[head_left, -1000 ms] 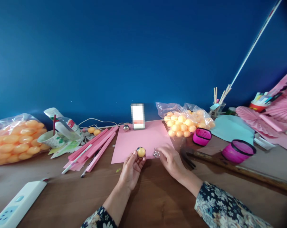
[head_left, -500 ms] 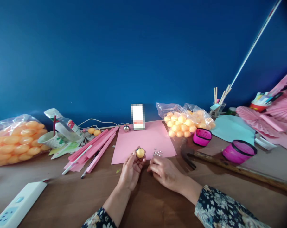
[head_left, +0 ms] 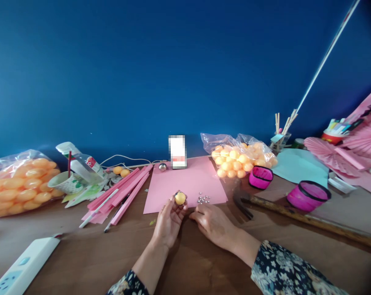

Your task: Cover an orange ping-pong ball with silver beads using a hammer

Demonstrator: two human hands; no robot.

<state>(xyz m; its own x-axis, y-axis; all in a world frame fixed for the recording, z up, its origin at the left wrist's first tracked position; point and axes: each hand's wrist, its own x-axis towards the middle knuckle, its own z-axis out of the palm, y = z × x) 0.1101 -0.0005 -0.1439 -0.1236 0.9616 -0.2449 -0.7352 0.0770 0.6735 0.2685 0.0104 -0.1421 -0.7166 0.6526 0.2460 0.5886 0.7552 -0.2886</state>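
My left hand is closed around a small yellow-orange ball with a dark, shiny band of beads or gems along its edge. My right hand rests low over the table, its fingers drawn together in a pinch; whatever the fingertips hold is hidden. Just beyond those fingers lies a cluster of tiny silver gems on a pink sheet of paper. At the back of the sheet sits a shiny silver ball.
Bags of orange balls stand left and right. A hammer lies right, near two magenta containers. Pink paper strips, a paper cup and a white power strip are leftward. A blurred white object stands behind.
My right hand's fingers have shifted slightly left along the table edge of the sheet. The left hand still holds the ball, almost unmoved.
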